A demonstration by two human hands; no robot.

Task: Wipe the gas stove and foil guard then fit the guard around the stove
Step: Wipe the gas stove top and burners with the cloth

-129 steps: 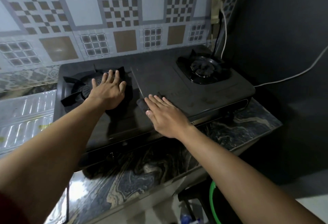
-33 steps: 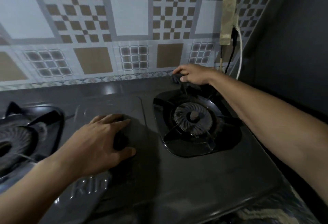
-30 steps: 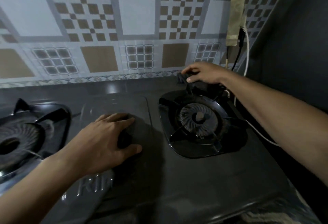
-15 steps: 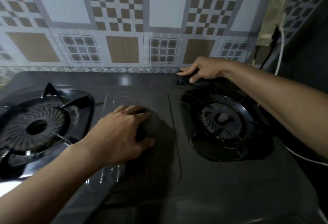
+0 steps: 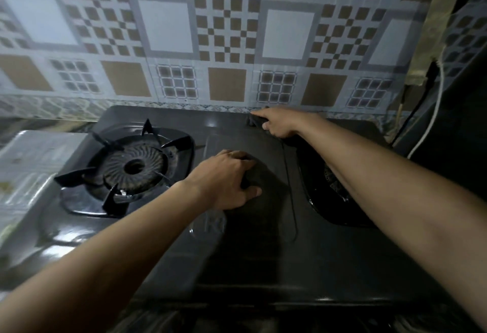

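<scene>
Right hand (image 5: pixel 279 125) with dark cloth (image 5: pixel 252 121) at gas stove (image 5: pixel 263 259) rear edge

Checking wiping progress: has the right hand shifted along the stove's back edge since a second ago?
Yes. The right hand, gripping the dark cloth, has slid left: from directly behind the right burner to left of it.

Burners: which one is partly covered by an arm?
The right burner: the right forearm crosses over it as the right hand holds a dark cloth at the back of the stove. The left burner is fully exposed.
</scene>
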